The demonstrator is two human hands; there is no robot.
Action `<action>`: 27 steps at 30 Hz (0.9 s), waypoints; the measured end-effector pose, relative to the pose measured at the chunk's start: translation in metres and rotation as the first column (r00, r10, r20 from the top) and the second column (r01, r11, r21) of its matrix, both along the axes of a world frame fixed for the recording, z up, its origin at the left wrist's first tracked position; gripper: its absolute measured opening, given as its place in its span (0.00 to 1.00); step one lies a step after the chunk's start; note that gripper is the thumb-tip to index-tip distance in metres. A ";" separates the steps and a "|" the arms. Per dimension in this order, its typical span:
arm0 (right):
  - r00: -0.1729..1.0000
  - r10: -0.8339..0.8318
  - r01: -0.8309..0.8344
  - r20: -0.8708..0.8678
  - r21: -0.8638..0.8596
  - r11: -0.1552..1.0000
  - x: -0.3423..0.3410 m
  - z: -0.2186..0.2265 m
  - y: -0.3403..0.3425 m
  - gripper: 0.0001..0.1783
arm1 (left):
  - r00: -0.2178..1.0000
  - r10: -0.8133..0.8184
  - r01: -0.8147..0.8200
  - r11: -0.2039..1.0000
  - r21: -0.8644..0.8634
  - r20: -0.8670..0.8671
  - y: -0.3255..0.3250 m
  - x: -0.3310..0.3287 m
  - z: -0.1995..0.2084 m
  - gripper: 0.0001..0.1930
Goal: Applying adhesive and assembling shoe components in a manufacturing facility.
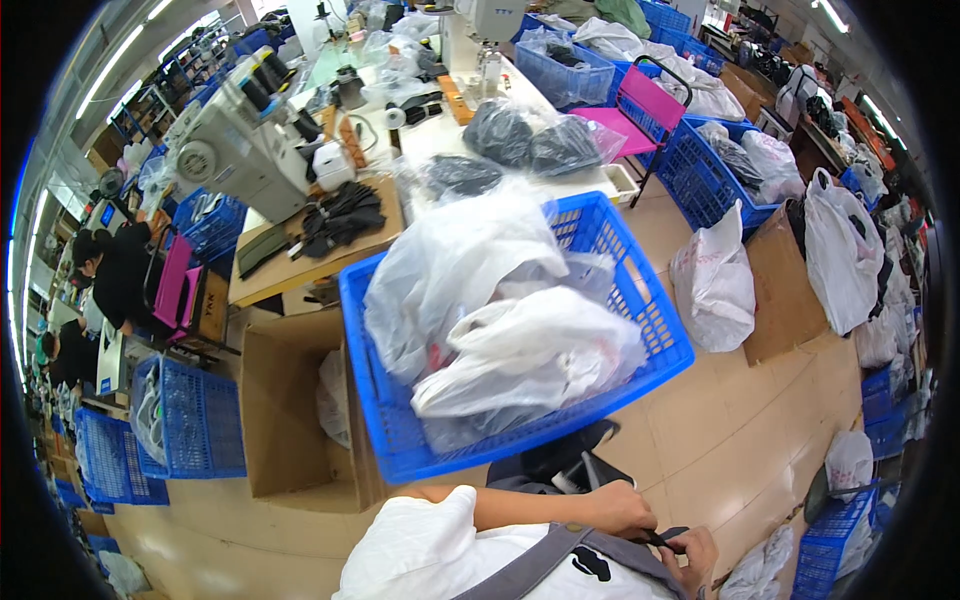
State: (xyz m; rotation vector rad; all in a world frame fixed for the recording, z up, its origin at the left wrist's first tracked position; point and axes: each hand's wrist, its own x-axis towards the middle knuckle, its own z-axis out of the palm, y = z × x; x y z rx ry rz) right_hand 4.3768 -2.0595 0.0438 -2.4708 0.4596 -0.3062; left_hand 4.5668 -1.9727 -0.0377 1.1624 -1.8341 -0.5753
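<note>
My left hand (pixel 617 508) reaches across from the lower left, its fingers closed on a thin black strap (pixel 652 538) in front of my body. Beside it, lower and further right, my right hand (pixel 695 560) pinches the strap's other part. A grey apron band (pixel 535 562) runs over my white shirt (pixel 410 550), close to both hands. Just beyond my hands stands a blue plastic crate (pixel 480 460), filled with white and clear plastic bags (pixel 545 350). Neither hand touches the crate. What the strap is fastened to is hidden.
An open cardboard box (pixel 290 410) stands left of the crate. Behind it, a sewing machine (pixel 240 150) sits on a worktable with dark gloves (pixel 340 218). A pink chair (pixel 630 125) and white bags (pixel 715 280) are at right. A person (pixel 125 275) sits at far left.
</note>
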 end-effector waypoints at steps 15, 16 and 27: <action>0.947 0.311 -0.294 -0.083 0.169 0.941 0.076 -0.044 -0.260 0.11 | 0.966 0.255 -0.215 0.875 0.435 -0.037 -0.176 0.034 -0.025 0.12; 0.935 0.350 -0.335 -0.058 0.181 0.925 0.077 -0.051 -0.280 0.11 | 0.944 0.325 -0.283 0.883 0.375 -0.053 -0.189 0.027 -0.029 0.11; 0.857 0.515 -0.484 -0.004 0.337 0.808 0.047 -0.051 -0.494 0.12 | 0.863 0.479 -0.498 0.759 0.419 0.158 -0.377 -0.034 0.005 0.09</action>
